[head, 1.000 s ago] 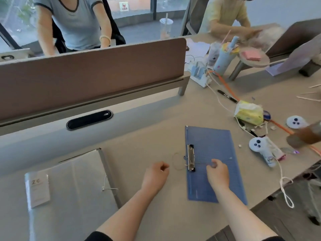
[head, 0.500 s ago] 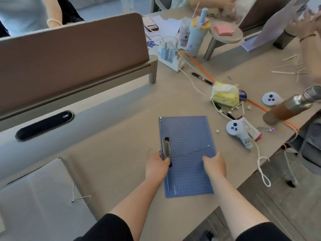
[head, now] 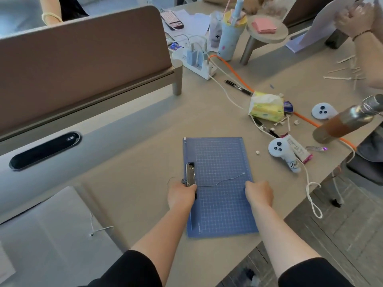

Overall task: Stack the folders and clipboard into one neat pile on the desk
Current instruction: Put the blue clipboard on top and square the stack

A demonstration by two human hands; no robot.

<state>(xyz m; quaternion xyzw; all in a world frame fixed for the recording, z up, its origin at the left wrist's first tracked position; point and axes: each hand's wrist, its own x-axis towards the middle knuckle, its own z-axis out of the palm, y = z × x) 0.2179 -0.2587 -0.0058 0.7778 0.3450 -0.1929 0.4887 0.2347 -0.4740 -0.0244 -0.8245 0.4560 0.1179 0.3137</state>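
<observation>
Left hand [head: 180,196] closed on the left edge of the flat blue gridded clipboard [head: 220,183], at its metal clip [head: 190,174] — right hand [head: 259,192] curled on the right edge. Bare beige bench [head: 132,183] lies leftward, up to the grey fabric folder [head: 47,230] — that folder sits nearer the frame's corner than a half-second earlier

Both forearms are bare from the wrist up past the elbow, with nothing worn at either wrist. The left hand [head: 181,194] and the right hand [head: 259,192] carry no rings or gloves. Short black sleeves [head: 132,270] cover the upper arms, the fabric plain, with soft rounded hems.
</observation>
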